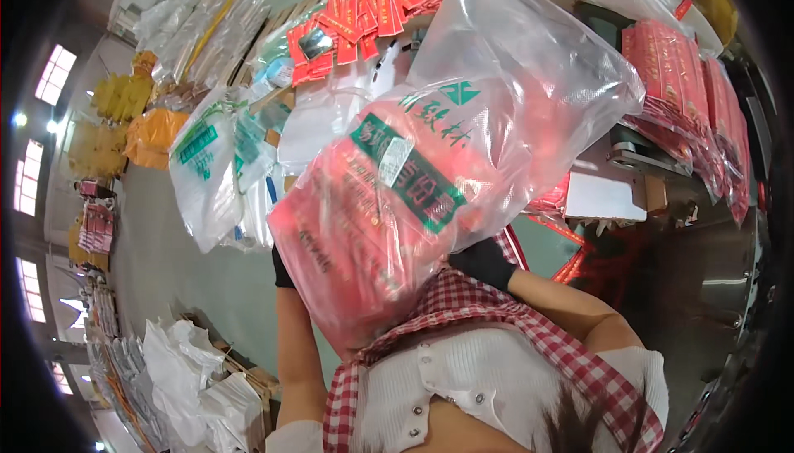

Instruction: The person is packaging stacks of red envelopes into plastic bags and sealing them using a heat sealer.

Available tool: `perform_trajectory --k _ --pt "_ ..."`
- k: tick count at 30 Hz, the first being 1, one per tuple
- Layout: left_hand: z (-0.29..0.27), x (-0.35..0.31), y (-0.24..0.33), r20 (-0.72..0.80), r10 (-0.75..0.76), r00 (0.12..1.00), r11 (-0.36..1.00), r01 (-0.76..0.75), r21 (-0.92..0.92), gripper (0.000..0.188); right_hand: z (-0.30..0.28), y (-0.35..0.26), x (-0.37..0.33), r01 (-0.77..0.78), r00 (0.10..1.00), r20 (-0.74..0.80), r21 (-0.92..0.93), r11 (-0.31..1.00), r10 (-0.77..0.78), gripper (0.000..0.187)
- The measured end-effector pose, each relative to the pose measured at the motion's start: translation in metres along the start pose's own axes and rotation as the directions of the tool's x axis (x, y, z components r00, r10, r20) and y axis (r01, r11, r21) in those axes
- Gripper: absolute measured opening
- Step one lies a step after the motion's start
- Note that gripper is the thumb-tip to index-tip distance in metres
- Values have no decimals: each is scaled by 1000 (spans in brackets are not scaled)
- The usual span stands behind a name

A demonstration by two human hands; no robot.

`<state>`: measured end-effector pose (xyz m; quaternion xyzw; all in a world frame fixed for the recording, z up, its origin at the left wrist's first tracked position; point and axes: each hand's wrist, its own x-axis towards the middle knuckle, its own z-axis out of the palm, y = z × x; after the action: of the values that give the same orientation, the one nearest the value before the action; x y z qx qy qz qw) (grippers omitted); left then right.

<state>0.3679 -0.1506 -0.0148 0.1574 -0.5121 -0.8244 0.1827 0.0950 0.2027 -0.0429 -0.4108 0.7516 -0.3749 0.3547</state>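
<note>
A large clear plastic bag (504,81) with green printing is held up tilted before my chest. Red packets (331,230) fill its lower left part, while its upper right end is loose and puffed out. My left hand (284,269), in a black glove, holds the bag at its lower left side; its fingers are hidden behind it. My right hand (485,264), also black-gloved, grips the bag low on its right side, with the fingertips out of sight. A white label (395,162) sticks to the bag's front.
Behind the bag, many flat red packets (360,14) lie spread on the worktable. Bundles of red packets in clear film (674,81) stand at the right, beside a metal machine part (649,157). White plastic bags (211,172) hang at the table's left. White sacking (186,370) lies lower left.
</note>
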Motion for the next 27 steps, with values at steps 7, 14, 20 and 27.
perform_trajectory --k 7,14,20,27 --pt "137 64 102 -455 133 880 991 -118 62 46 -2 23 19 576 768 -211 -184 796 -605 25" --pt "211 123 264 356 478 803 134 -467 874 35 -174 -59 50 624 679 -496 1 781 -542 38" --pt "288 222 257 222 591 776 180 -395 901 32 -241 -145 -15 738 213 -910 -89 669 -355 85" --pt "241 280 188 406 573 712 -291 -287 913 11 -340 -127 96 230 582 -813 148 962 -14 119"
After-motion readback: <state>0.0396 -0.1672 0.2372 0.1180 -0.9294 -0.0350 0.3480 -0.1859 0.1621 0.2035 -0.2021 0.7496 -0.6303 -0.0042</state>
